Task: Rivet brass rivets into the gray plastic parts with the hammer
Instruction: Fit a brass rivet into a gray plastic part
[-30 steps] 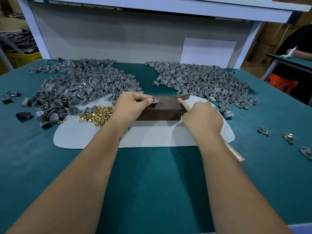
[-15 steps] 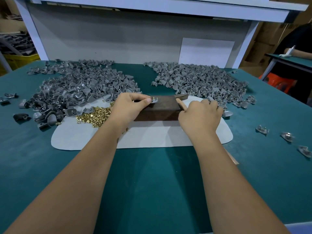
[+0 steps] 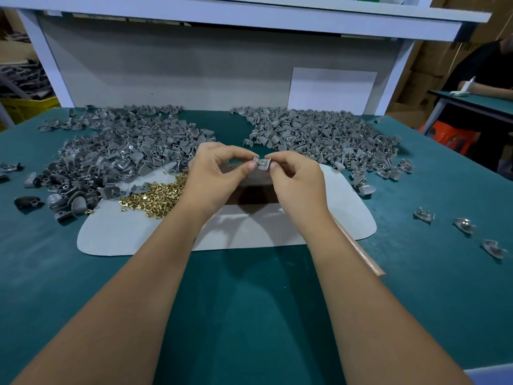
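Note:
Both hands pinch one small gray plastic part (image 3: pixel 262 164) with a brass rivet in it, lifted just above the dark brown block (image 3: pixel 256 194). My left hand (image 3: pixel 215 176) holds its left end, my right hand (image 3: pixel 295 180) its right end. The hammer's wooden handle (image 3: pixel 361 250) lies on the table under my right forearm; its head is hidden. A heap of loose brass rivets (image 3: pixel 158 197) lies left of the block on the pale gray mat (image 3: pixel 341 218).
Two big heaps of gray parts lie on the green table, one at the left (image 3: pixel 116 157) and one at the right (image 3: pixel 319 134). Three single parts (image 3: pixel 463 225) lie far right. A white shelf frame stands behind. Another person sits at a table at far right.
My right hand has let the hammer down and moved to the part. Both hands have lifted the part off the block.

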